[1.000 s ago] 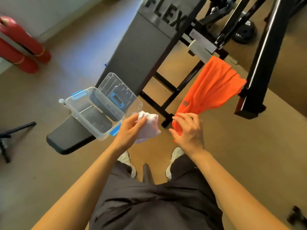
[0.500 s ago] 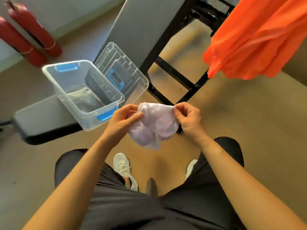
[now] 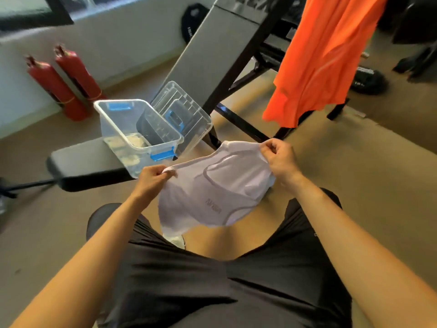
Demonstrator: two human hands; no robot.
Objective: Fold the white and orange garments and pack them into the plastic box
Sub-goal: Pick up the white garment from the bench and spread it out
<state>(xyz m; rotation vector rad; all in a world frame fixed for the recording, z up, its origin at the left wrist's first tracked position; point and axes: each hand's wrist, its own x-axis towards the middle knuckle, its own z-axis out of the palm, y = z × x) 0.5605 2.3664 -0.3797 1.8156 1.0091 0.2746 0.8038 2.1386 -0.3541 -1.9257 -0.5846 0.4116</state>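
Observation:
The white garment is spread open in the air over my knees. My left hand pinches its left edge and my right hand pinches its right edge. The clear plastic box with blue latches stands open on the black bench seat, just left of and beyond my left hand. Its clear lid leans against the box's far side. The orange garment hangs from the black rack at the upper right, beyond my right hand.
The box rests on a black weight bench whose grey backrest rises behind it. Two red fire extinguishers stand by the wall at left. Black rack legs cross the brown floor ahead. Weight plates lie at the far right.
My right hand let go of the orange garment and took the white one. Both hands then pulled the bunched white garment apart until it spread open. The view has tilted up.

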